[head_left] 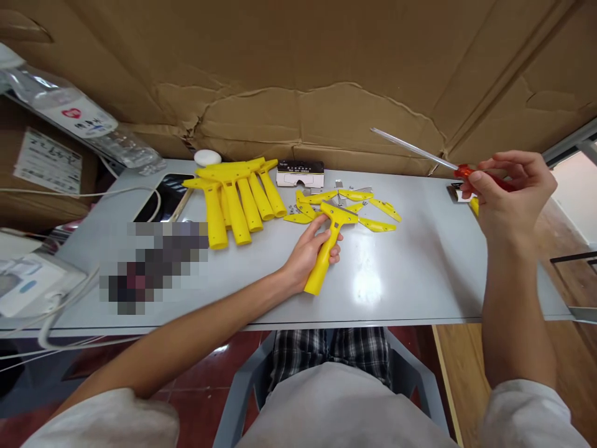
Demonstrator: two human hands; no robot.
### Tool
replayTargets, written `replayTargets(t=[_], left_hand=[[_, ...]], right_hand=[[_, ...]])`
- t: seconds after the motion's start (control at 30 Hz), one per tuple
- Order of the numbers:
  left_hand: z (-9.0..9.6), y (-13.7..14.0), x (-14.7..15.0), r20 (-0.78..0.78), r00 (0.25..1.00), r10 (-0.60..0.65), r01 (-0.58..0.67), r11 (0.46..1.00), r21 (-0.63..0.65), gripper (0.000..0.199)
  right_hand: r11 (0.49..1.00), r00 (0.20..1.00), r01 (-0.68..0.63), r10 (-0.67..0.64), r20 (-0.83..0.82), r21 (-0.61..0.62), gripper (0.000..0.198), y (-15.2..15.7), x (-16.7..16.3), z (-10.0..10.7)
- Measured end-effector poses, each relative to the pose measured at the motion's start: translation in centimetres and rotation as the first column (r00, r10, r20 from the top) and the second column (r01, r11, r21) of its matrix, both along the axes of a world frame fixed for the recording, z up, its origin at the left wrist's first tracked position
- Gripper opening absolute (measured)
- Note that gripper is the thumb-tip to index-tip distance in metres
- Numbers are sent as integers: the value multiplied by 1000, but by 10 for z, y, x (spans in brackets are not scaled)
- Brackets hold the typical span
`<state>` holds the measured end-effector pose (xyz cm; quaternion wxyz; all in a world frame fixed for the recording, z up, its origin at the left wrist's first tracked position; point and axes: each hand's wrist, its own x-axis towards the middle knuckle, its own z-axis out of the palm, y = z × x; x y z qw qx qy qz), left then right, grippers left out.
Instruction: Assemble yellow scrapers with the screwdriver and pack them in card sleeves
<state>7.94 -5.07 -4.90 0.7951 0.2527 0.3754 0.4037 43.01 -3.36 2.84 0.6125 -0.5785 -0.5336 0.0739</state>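
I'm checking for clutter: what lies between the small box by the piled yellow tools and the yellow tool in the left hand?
In the head view, loose yellow pieces and metal parts lie between the box and held tool.

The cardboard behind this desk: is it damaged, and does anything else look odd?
Yes, the cardboard looks damaged: a ragged, curving crease runs across it above the desk, crumpled toward its left end. Also odd: a pixelated patch hides whatever lies beside the piled yellow T-shaped handles.

Left fingers (334, 251) curled, right fingers (518, 160) pinched, raised
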Motion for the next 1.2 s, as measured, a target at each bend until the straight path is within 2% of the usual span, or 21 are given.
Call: replayTargets(t=[0.17,0.33,0.5,0.87,1.07,1.2], left_hand=[[0,-1,1,13,1000,23,-23,1000,-9,63],[0,-2,0,15,1000,16,-16,1000,-25,67],[0,-4,0,13,1000,20,-20,1000,-13,69],[-3,-3,0,3,999,37,-37,999,1,68],[-3,-3,0,-14,999,34,-34,999,-2,69],[-2,-4,0,-32,999,36,-36,999,-4,66]], right_hand=[[993,968,-56,79,-240,102,50,17,-4,-18],[996,912,-87,91,-401,29,55,22,-5,-39],[997,919,-82,78,-386,7,55,19,-6,-48],[995,963,-83,67,-263,-52,61,8,-23,-42],[980,926,-184,199,-322,77,55,6,-29,-44],[973,913,-210,231,-336,98,59,10,-32,-53]])
